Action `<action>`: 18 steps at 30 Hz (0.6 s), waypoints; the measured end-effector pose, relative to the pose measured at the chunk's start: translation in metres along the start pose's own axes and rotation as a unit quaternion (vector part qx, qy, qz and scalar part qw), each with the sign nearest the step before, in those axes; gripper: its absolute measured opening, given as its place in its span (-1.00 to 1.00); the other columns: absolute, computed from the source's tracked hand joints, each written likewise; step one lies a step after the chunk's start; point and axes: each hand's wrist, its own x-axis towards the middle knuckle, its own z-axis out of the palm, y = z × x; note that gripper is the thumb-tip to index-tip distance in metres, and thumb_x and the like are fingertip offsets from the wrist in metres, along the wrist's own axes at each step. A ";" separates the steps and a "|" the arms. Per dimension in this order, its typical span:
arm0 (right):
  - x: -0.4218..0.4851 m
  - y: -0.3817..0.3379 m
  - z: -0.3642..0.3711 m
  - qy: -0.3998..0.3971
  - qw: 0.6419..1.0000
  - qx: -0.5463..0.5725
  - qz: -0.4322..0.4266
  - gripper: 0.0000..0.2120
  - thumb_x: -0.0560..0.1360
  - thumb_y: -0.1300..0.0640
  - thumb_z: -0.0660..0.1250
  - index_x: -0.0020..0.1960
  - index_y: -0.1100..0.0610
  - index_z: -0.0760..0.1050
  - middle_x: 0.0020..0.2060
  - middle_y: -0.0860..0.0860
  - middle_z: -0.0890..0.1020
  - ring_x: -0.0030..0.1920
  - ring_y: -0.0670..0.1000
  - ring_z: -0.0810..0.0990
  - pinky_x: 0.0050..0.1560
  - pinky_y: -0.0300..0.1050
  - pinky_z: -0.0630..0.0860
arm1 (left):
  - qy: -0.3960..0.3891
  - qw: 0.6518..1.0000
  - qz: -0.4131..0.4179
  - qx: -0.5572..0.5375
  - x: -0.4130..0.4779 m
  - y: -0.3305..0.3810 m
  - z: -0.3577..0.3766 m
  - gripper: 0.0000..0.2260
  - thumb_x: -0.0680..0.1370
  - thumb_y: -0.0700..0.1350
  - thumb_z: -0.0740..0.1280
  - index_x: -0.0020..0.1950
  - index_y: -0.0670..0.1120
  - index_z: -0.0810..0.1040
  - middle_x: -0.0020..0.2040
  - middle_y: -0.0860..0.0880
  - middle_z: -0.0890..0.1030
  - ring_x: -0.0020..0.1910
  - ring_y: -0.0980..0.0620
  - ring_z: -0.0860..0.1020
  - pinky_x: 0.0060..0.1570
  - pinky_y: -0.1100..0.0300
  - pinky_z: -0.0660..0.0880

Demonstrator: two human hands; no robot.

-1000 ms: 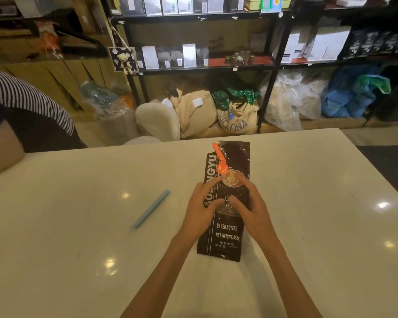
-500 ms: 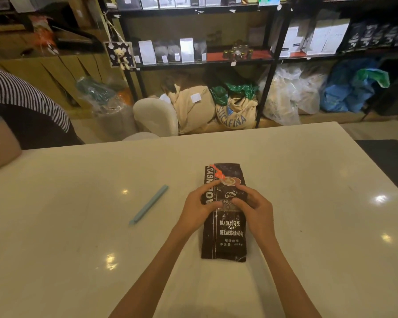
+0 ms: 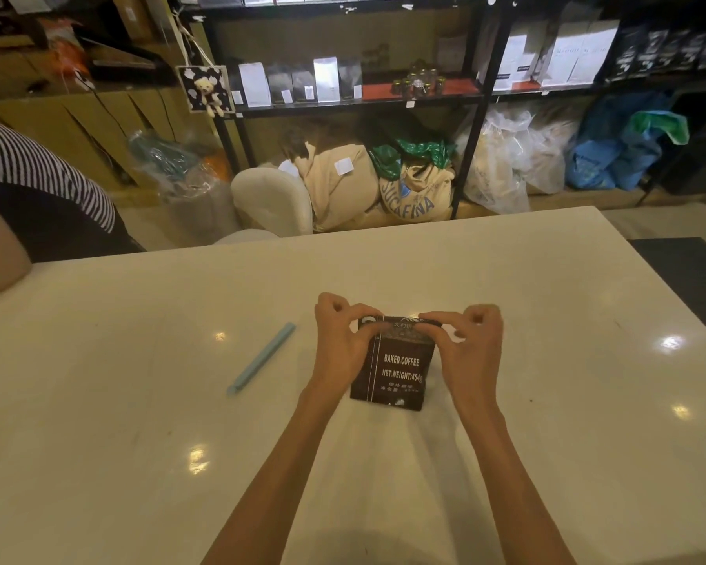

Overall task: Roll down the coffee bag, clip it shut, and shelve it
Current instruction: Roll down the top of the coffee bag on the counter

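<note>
- My left hand (image 3: 339, 340) and right hand (image 3: 471, 344) pinch the coffee bag's (image 3: 396, 369) rolled top, fingers (image 3: 365, 316) clamped on it.
- The bag lies mid-worktop (image 3: 547, 401); the blue clip (image 3: 261, 356) lies apart, toward the left edge.

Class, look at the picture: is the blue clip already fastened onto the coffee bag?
No, the blue clip lies loose on the table, apart from the coffee bag.
</note>
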 end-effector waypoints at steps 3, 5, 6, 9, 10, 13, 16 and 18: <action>0.011 -0.009 -0.007 -0.035 0.998 0.041 0.026 -0.84 0.40 0.16 0.53 -0.20 -0.10 0.66 0.02 -0.01 0.42 0.12 -0.09 0.42 0.11 -0.37 0.39 | -0.082 0.993 0.000 -0.088 0.001 0.007 -0.010 -0.92 0.54 -0.20 0.41 -0.12 -0.06 0.57 -0.08 0.02 0.53 -0.09 0.14 0.55 -0.01 0.25 0.49; 0.013 -0.015 -0.003 -0.057 0.987 0.130 0.080 -0.88 0.45 0.18 0.48 -0.15 -0.03 0.65 0.02 0.01 0.55 0.08 -0.04 0.56 -0.01 -0.39 0.49 | -0.094 0.986 -0.021 -0.140 -0.003 0.017 -0.009 -0.91 0.61 -0.15 0.32 -0.09 -0.11 0.52 -0.18 0.03 0.62 -0.24 0.20 0.62 -0.21 0.31 0.53; 0.012 -0.017 0.002 -0.061 0.975 0.178 0.121 -0.95 0.49 0.15 0.44 -0.09 0.01 0.64 0.00 0.02 0.62 0.04 -0.03 0.62 -0.07 -0.36 0.53 | -0.070 0.986 -0.025 -0.151 -0.003 0.021 -0.004 -0.90 0.62 -0.14 0.30 -0.07 -0.12 0.53 -0.19 0.01 0.64 -0.26 0.20 0.63 -0.25 0.33 0.54; 0.002 -0.017 0.018 -0.067 0.949 0.242 0.192 -0.82 0.55 0.03 0.36 0.10 0.08 0.57 -0.02 0.01 0.69 -0.07 -0.06 0.70 -0.11 -0.20 0.62 | 0.026 0.981 -0.051 -0.186 -0.007 0.027 0.014 -0.91 0.61 -0.14 0.32 -0.03 -0.10 0.60 -0.11 -0.06 0.69 -0.12 0.01 0.68 -0.12 0.18 0.62; 0.000 -0.015 0.021 -0.065 0.952 0.230 0.192 -0.79 0.55 0.00 0.36 0.12 0.08 0.55 -0.03 0.01 0.69 -0.08 -0.06 0.70 -0.12 -0.17 0.63 | 0.041 0.975 -0.065 -0.207 -0.010 0.026 0.019 -0.92 0.61 -0.14 0.32 -0.02 -0.07 0.61 -0.07 -0.08 0.69 -0.08 -0.03 0.69 -0.08 0.13 0.64; -0.005 -0.012 0.020 -0.026 0.966 0.188 0.176 -0.79 0.55 0.00 0.37 0.08 0.12 0.54 -0.09 0.02 0.69 -0.14 -0.06 0.70 -0.19 -0.25 0.61 | 0.009 0.967 -0.084 -0.241 -0.017 0.020 0.024 -0.90 0.62 -0.09 0.31 0.05 -0.03 0.62 -0.01 -0.07 0.70 -0.05 -0.02 0.70 -0.06 0.10 0.66; -0.006 -0.006 0.015 0.001 0.965 0.187 0.184 -0.85 0.56 0.03 0.36 0.00 0.12 0.53 -0.13 0.02 0.69 -0.18 -0.05 0.68 -0.24 -0.26 0.59 | -0.027 0.969 -0.091 -0.228 -0.016 0.019 0.024 -0.86 0.62 -0.04 0.32 -0.02 -0.05 0.63 -0.08 -0.08 0.72 -0.14 0.02 0.70 -0.12 0.16 0.63; -0.005 -0.001 0.010 -0.026 0.969 0.169 0.178 -0.89 0.56 0.05 0.35 0.01 0.08 0.52 -0.09 0.01 0.68 -0.09 -0.01 0.68 -0.16 -0.19 0.58 | -0.027 0.969 -0.106 -0.221 -0.016 0.018 0.026 -0.85 0.62 -0.06 0.32 -0.07 -0.07 0.64 -0.12 -0.08 0.72 -0.18 0.01 0.69 -0.13 0.12 0.63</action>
